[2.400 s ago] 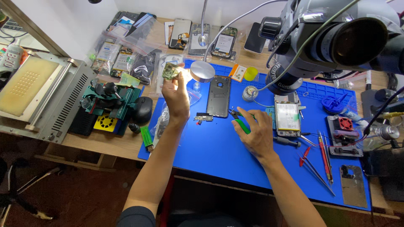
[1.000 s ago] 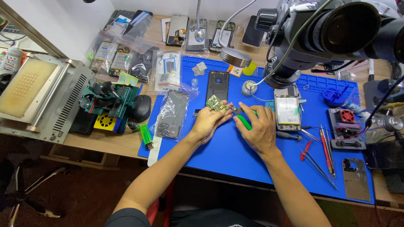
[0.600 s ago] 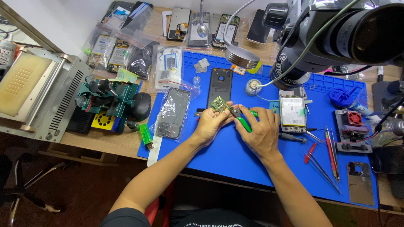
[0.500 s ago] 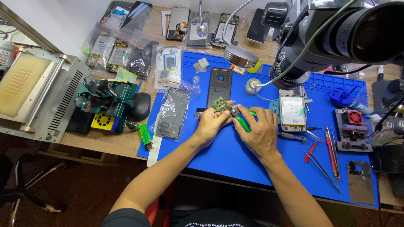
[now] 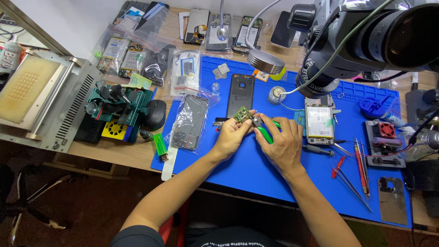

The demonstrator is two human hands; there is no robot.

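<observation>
Now my left hand [image 5: 231,137] has carried the small green circuit board [image 5: 242,114] down to mid-mat, fingers pinching it; my right hand [image 5: 282,142] grips green-handled cutters [image 5: 264,133] against it.

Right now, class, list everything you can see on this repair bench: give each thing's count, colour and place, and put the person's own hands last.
work mat: one, blue, centre of the bench
circuit board: one, green, held in the left fingers
green-handled tool: one, in the right hand, tip at the board
phone back shell: one, black, on the mat behind the hands
bagged phone part: one, dark, in a clear bag, mat's left edge
opened phone: one, silver battery showing, right of the hands
lighter: one, green, left of the mat
microscope: one, black, upper right
tweezers and picks: several, red and steel, mat's right
left hand: one, on the board
right hand: one, gripping the tool
</observation>
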